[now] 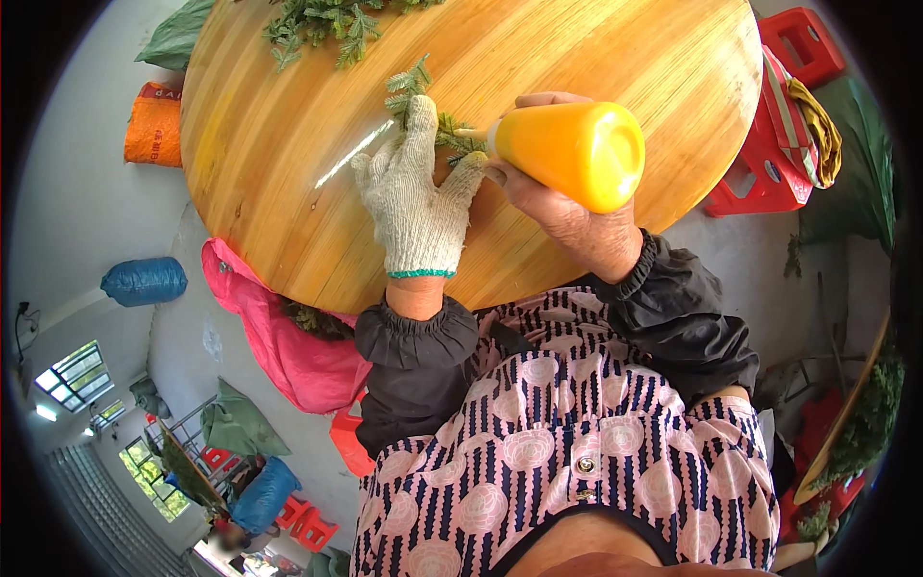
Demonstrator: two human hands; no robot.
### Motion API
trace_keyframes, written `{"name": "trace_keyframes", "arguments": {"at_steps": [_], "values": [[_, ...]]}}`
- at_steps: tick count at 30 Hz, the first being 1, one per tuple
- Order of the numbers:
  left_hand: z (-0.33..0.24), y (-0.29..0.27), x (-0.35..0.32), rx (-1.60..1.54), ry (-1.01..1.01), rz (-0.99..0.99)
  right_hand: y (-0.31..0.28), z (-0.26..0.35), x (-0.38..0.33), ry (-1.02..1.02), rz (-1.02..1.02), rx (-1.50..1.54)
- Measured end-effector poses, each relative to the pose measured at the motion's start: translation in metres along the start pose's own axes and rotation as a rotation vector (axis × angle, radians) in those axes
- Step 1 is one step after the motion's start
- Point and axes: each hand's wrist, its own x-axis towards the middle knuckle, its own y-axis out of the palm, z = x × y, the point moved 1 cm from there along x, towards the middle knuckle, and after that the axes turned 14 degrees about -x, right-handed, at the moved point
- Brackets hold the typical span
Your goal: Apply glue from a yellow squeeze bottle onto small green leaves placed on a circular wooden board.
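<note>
My left hand (415,202), in a knitted cream glove with a green cuff edge, presses down on the wooden table. Its index finger and thumb hold a green artificial-looking fir sprig (408,85), partly hidden under the glove. My bare right hand (562,207) is wrapped around a yellow squeeze bottle (567,152), tilted with its base toward me. The bottle's narrow nozzle (469,133) points left and meets the sprig beside the gloved thumb; I cannot tell whether anything comes out. A thin white strip (352,155) lies slantwise left of the gloved fingers.
More fir sprigs (332,27) are heaped at the far edge of the round table (260,192). A pink cloth or bag (279,332) hangs by the near left edge. Red stools (764,178) stand right, an orange sack (154,125) left, and a blue bundle (144,281) beyond the table.
</note>
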Motion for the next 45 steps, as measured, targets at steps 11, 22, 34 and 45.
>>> {"name": "trace_keyframes", "arguments": {"at_steps": [11, 22, 34, 45], "values": [[0.012, 0.001, 0.003, -0.119, -0.007, 0.050, 0.002, -0.001, -0.010, -0.105, -0.051, -0.247], [0.014, -0.001, 0.001, -0.005, 0.053, 0.041, 0.006, 0.001, -0.015, -0.075, -0.044, -0.227], [0.013, 0.005, -0.002, 0.040, 0.044, 0.056, -0.001, 0.001, -0.017, -0.061, -0.047, -0.218], [0.012, 0.000, 0.000, 0.042, 0.079, 0.024, -0.001, 0.005, -0.022, 0.032, -0.031, -0.137]]}}
